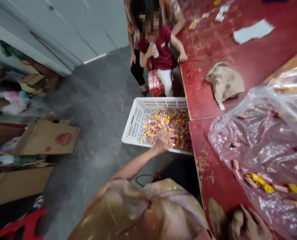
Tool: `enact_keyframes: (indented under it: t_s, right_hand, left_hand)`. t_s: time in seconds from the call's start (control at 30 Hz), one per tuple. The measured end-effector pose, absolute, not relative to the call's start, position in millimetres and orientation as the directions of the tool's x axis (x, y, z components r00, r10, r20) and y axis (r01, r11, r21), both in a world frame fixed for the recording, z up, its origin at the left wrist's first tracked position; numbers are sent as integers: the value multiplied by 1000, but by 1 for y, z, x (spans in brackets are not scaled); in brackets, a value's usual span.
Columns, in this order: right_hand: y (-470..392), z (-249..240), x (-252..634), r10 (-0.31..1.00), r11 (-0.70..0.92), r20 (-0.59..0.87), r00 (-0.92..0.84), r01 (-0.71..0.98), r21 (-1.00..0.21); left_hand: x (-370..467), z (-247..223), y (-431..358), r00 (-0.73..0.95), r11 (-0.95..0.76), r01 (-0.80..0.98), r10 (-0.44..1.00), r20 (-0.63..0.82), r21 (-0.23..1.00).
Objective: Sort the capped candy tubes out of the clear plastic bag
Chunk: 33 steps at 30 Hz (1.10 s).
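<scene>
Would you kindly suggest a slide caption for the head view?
Left hand at a white basket of wrapped sweets, right hand near clear plastic on a red table.

One basket (136, 143), dozens of wrapped pieces (160, 125)

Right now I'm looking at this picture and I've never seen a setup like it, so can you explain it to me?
There's no machine: these are a person's bare hands, seen from a camera worn on their head, looking forward and down. The left hand reaches into a white crate, at the wrapped pieces with yellow ends; whether it grips any is unclear. The right hand is over the red table, near the bottom edge; I can't tell what it holds. A crumpled brownish cloth and clear plastic with pinkish pieces also lie there.
</scene>
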State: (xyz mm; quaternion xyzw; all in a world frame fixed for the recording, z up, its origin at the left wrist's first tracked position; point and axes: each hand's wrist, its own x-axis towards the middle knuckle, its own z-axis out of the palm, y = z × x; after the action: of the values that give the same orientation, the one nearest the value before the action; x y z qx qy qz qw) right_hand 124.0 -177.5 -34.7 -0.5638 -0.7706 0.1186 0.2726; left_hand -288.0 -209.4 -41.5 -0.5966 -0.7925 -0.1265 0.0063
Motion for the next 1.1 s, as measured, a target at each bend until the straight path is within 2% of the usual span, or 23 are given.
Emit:
enact_keyframes:
  t_s: [0.03, 0.1, 0.2, 0.33, 0.47, 0.63, 0.7, 0.77, 0.83, 0.87, 0.93, 1.0, 1.03, 1.1]
  right_hand:
    - [-177, -36, 124, 924, 355, 306, -229, 810, -466]
    - [-176, -36, 124, 899, 404, 350, -263, 806, -432]
    - [-174, -33, 121, 861, 475, 404, -309, 773, -420]
    - [-175, -29, 117, 822, 526, 469, -323, 747, -407]
    - [-178, -34, 118, 807, 527, 507, -304, 757, -385]
    - [-177, -41, 123, 806, 504, 515, -291, 793, -341]
    - [-178, -39, 122, 777, 522, 549, -309, 804, -285]
    - [-184, -33, 113, 722, 548, 593, -356, 817, -177]
    - [-196, -24, 91, 630, 634, 624, -461, 770, -71]
    - [-203, -21, 74, 583, 703, 620, -525, 709, -60]
    - [-217, -19, 32, 498, 848, 566, -657, 506, -159]
    - [-226, -28, -15, 418, 901, 460, -783, 295, -318]
    - [-227, -37, -37, 378, 905, 402, -834, 243, -348]
    - [-221, -62, -74, 367, 906, 303, -879, 264, -330]
  left_hand:
    - [-309, -47, -234, -356, 356, 929, 934, -15, 100]
    - [-342, -59, -277, -398, 411, 909, 905, -150, 65]
    - [-362, -77, -317, -363, 398, 914, 889, -277, 81]
    - [-359, -104, -329, -367, 418, 907, 849, -381, 56]
    - [-355, -121, -326, -423, 461, 887, 821, -384, 8]
    - [-351, -120, -326, -451, 470, 882, 826, -338, -25]
    - [-350, -119, -326, -454, 470, 882, 833, -317, -28]
    - [-350, -117, -325, -448, 464, 885, 842, -301, -19]
    - [-352, -117, -324, -440, 460, 888, 848, -296, 0]
    - [-353, -117, -324, -436, 460, 888, 849, -297, 12]
    - [-356, -118, -325, -430, 461, 887, 852, -299, 37]
    - [-359, -119, -326, -422, 458, 887, 857, -294, 62]
    - [-360, -120, -327, -418, 455, 888, 862, -287, 72]
    - [-361, -120, -330, -415, 449, 889, 872, -261, 88]
